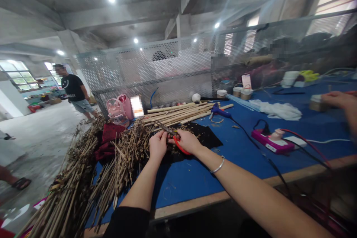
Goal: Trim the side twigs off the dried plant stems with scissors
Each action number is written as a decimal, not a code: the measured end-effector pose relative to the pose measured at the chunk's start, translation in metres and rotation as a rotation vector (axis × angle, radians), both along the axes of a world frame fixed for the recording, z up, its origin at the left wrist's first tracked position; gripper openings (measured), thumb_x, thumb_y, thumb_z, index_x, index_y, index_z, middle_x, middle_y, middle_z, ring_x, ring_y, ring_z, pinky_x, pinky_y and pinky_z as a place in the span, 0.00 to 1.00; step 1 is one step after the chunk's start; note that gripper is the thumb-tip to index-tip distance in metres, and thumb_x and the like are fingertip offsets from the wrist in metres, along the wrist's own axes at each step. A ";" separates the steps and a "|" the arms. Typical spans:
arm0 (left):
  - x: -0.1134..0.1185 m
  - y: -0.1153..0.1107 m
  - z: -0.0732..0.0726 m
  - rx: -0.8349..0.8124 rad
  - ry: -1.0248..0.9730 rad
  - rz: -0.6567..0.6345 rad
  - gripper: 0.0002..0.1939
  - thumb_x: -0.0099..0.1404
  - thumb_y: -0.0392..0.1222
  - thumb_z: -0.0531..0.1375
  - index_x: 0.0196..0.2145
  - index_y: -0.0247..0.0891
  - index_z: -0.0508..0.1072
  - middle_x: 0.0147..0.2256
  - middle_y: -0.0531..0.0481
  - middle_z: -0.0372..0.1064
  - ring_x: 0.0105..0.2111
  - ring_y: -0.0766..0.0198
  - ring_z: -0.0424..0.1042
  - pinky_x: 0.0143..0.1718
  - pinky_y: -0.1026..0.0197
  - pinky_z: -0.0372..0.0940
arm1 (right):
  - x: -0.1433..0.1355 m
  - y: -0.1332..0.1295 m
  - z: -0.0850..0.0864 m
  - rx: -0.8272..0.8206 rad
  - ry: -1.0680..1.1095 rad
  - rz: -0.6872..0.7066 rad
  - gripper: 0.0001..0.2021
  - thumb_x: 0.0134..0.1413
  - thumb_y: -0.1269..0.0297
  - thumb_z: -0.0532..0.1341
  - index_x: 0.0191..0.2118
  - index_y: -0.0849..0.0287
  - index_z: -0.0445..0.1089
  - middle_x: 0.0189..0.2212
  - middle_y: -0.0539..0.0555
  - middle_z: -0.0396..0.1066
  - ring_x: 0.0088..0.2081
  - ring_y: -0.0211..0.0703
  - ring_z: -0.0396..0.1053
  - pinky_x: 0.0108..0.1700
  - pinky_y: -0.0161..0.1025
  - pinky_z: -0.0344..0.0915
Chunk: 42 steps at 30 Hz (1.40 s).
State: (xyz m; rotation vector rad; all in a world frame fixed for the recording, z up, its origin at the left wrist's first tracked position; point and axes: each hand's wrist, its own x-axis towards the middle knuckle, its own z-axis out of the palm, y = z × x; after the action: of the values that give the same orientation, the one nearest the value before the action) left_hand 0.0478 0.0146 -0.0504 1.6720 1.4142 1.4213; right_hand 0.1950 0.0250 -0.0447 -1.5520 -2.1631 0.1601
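My right hand [187, 141] is closed on red-handled scissors [181, 146], whose dark blades point up and to the left. Close beside it, my left hand [158, 144] has its fingers pinched together near the blades; whatever they hold is too small to make out. Dried brown stems [126, 152] lie in a bundle to the left of my left hand. Beneath and behind both hands is a black cloth [206, 135] with plant bits on it. Pale sticks [173, 116] lie just beyond the scissors.
A blue glue gun [221, 111] and a magenta power strip [272, 142] with cables lie right on the blue table [189, 182]. A larger stem pile [65, 186] stands left. Another person's hand [338, 99] is at far right; a person [74, 89] stands back left.
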 end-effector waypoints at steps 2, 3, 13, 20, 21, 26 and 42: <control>0.001 0.001 0.000 -0.029 -0.065 -0.029 0.16 0.59 0.48 0.51 0.31 0.35 0.73 0.25 0.49 0.71 0.20 0.69 0.65 0.19 0.69 0.57 | -0.001 0.001 -0.001 -0.012 -0.002 0.003 0.21 0.48 0.41 0.52 0.30 0.57 0.63 0.26 0.53 0.70 0.29 0.43 0.69 0.26 0.33 0.52; 0.002 0.001 0.000 -0.049 -0.106 -0.043 0.15 0.59 0.47 0.51 0.32 0.35 0.72 0.26 0.48 0.71 0.21 0.68 0.66 0.19 0.69 0.58 | -0.001 0.000 -0.001 -0.013 -0.005 0.004 0.21 0.48 0.41 0.52 0.31 0.57 0.63 0.26 0.53 0.70 0.29 0.43 0.69 0.26 0.33 0.53; 0.005 -0.001 0.005 -0.090 -0.192 -0.140 0.11 0.59 0.41 0.51 0.30 0.34 0.70 0.25 0.48 0.71 0.21 0.66 0.68 0.25 0.65 0.64 | 0.001 -0.003 -0.001 0.096 0.030 0.082 0.22 0.43 0.43 0.57 0.34 0.59 0.61 0.33 0.55 0.67 0.35 0.42 0.66 0.32 0.34 0.56; 0.005 -0.003 0.006 -0.009 -0.093 -0.032 0.13 0.57 0.43 0.54 0.34 0.34 0.73 0.28 0.47 0.72 0.25 0.66 0.68 0.26 0.67 0.61 | 0.000 -0.001 -0.003 0.030 0.079 0.024 0.19 0.48 0.44 0.54 0.35 0.57 0.61 0.29 0.52 0.69 0.30 0.41 0.67 0.27 0.33 0.52; 0.005 -0.003 0.005 -0.016 -0.108 -0.014 0.13 0.56 0.44 0.55 0.35 0.34 0.73 0.29 0.46 0.72 0.26 0.65 0.69 0.26 0.66 0.61 | -0.001 -0.001 -0.003 0.032 0.089 0.021 0.19 0.49 0.45 0.54 0.35 0.57 0.62 0.29 0.52 0.69 0.31 0.41 0.66 0.27 0.33 0.52; 0.004 -0.002 0.002 -0.056 -0.038 0.007 0.14 0.56 0.46 0.56 0.32 0.34 0.76 0.25 0.48 0.72 0.22 0.66 0.67 0.23 0.66 0.60 | 0.000 -0.001 -0.003 0.022 0.103 0.019 0.18 0.48 0.46 0.55 0.36 0.58 0.62 0.29 0.52 0.68 0.31 0.40 0.65 0.28 0.33 0.53; -0.002 0.001 -0.003 -0.001 0.175 0.050 0.14 0.57 0.46 0.54 0.30 0.36 0.77 0.22 0.50 0.71 0.23 0.65 0.67 0.25 0.66 0.58 | 0.003 0.000 -0.001 -0.013 0.048 -0.003 0.20 0.45 0.43 0.56 0.34 0.57 0.62 0.27 0.51 0.69 0.30 0.40 0.67 0.27 0.33 0.49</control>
State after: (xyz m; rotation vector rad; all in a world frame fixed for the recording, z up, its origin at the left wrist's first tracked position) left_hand 0.0460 0.0155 -0.0529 1.8093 1.5608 1.3264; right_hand 0.1980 0.0251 -0.0452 -1.5428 -2.1263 0.2089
